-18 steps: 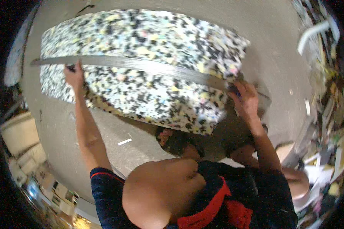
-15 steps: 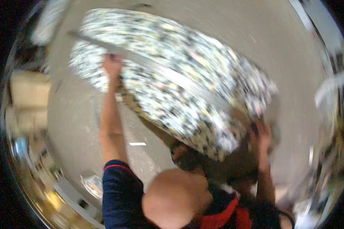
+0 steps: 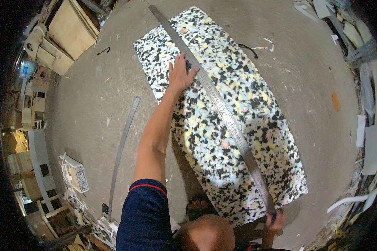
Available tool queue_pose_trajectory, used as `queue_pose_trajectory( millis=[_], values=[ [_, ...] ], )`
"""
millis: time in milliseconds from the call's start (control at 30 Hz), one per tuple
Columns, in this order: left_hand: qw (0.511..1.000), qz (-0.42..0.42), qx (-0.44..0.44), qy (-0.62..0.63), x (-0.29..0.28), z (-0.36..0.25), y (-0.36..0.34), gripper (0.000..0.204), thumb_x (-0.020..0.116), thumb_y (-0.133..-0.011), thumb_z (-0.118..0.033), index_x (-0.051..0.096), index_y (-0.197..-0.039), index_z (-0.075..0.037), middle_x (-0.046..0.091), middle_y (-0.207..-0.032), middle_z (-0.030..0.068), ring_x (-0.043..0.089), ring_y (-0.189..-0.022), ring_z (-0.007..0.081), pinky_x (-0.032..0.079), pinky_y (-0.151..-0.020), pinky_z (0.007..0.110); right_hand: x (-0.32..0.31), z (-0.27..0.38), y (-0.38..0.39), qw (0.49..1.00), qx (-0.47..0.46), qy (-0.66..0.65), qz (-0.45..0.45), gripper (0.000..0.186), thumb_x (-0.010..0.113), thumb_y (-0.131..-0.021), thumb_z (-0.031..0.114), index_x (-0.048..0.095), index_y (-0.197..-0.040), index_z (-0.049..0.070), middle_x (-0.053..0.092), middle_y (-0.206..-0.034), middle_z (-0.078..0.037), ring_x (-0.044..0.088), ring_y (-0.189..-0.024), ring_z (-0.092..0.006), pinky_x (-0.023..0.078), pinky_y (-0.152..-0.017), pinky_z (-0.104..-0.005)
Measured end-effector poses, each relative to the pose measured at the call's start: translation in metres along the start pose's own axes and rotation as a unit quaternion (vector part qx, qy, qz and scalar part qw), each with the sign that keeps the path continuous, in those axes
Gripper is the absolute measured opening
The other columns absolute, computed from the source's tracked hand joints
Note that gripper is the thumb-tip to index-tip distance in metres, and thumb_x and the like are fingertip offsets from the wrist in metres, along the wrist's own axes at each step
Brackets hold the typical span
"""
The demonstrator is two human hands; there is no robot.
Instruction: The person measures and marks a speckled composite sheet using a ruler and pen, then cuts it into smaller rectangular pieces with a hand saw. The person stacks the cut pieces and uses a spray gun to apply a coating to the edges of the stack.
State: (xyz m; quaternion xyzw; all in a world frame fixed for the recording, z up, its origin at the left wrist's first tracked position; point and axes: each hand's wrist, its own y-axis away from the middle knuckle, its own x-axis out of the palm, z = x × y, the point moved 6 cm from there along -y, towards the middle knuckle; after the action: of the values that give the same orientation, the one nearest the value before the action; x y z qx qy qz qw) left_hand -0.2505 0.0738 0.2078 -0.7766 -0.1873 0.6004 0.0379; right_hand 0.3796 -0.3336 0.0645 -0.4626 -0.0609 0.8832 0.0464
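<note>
Five o'clock: right hand [image 3: 274, 224] is touching near end of long metal ruler [image 3: 225, 113]; cannot tell whether gripping. Narrow grey strip [image 3: 122, 144] is lying on floor [image 3: 88, 113] between eight and nine. Ruler is crossing speckled foam slab [image 3: 218, 134], which is spanning centre. Left hand [image 3: 181, 78], twelve o'clock, is resting splayed, thumb touching ruler.

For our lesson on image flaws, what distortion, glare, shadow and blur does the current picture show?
Head view: the metal ruler looks bowed, probably from the fisheye lens; head view: pale glare along its middle; head view: a dark shadow on the floor beside the left edge of the speckled sheet; head view: left hand fairly sharp.
</note>
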Motion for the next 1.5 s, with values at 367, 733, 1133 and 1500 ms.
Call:
queue_pose_trajectory(
  millis=[367,733,1133,1500],
  values=[
    [0.999,-0.016,0.022,-0.025,-0.016,0.125,-0.116,0.055,0.052,-0.099,-0.036,0.048,-0.135,0.007,0.037,-0.157,0.0218,0.025,-0.148,0.0448,0.01,-0.119,0.067,0.061,0.319,-0.351,0.986,0.012,-0.114,0.119,0.026,0.049,-0.101,0.014,0.064,-0.106,-0.006,0.064,-0.104,-0.023,0.063,-0.099,-0.0367,0.047,-0.091,-0.0446],
    [0.993,-0.088,0.057,0.048,-0.04,0.278,-0.208,0.036,0.063,-0.093,-0.022,0.052,-0.119,0.001,0.04,-0.156,0.0151,0.026,-0.15,0.0428,0.019,-0.106,0.08,0.438,0.84,-0.731,0.833,-0.114,-0.518,0.158,0.033,0.064,-0.098,0.02,0.067,-0.123,-0.001,0.068,-0.087,-0.004,0.058,-0.074,-0.009,0.047,-0.065,-0.0253],
    [0.991,-0.086,0.042,0.096,-0.027,0.369,-0.272,0.033,0.06,-0.091,-0.028,0.059,-0.11,0.0,0.043,-0.155,0.0164,0.036,-0.144,0.045,0.014,-0.112,0.076,0.597,0.965,-0.86,0.914,-0.196,-0.337,0.116,0.032,0.065,-0.096,0.023,0.07,-0.123,0.005,0.073,-0.088,-0.005,0.06,-0.066,-0.0095,0.049,-0.061,-0.0275],
    [0.989,-0.116,0.047,0.075,-0.02,0.339,-0.25,0.063,0.062,-0.089,-0.029,0.048,-0.141,0.003,0.044,-0.154,0.0157,0.036,-0.144,0.0442,0.017,-0.111,0.076,0.528,0.923,-0.816,0.926,-0.294,-0.182,0.147,0.03,0.063,-0.095,0.022,0.072,-0.119,0.006,0.076,-0.1,-0.017,0.072,-0.087,-0.0271,0.055,-0.083,-0.0377]
  ],
)
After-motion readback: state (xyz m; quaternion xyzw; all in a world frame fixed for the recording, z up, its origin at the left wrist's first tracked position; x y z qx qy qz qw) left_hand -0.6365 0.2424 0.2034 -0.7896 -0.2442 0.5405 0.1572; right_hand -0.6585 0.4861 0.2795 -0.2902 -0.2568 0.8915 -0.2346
